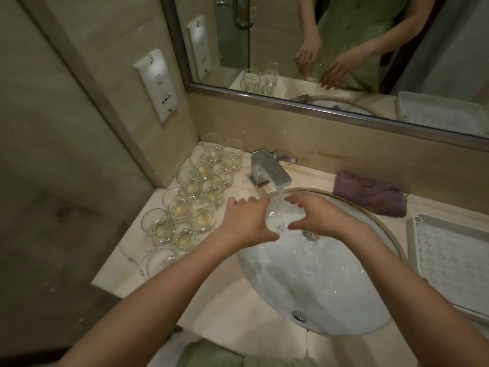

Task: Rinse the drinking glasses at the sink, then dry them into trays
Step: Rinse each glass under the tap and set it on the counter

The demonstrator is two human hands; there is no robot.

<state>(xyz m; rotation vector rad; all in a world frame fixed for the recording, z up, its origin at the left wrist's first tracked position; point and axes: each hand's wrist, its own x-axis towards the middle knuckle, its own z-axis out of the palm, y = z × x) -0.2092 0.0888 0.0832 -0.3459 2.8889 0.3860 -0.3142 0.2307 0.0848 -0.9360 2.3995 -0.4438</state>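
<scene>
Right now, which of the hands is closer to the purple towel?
The right hand. It is over the sink basin at the glass under the tap, on the side toward the purple towel. The left hand holds the glass from the far side.

We've got the glasses (pixel 195 197) packed tight on the desk (pixel 127 271) left of the sink (pixel 317 282), rims touching or nearly so, filling that corner up to the wall. The faucet (pixel 270 172) overhangs the basin's back edge and blocks that side. On the right, the purple cloth (pixel 370 193) and white tray (pixel 449 263) take the desk; the front half of the basin is open.
</scene>
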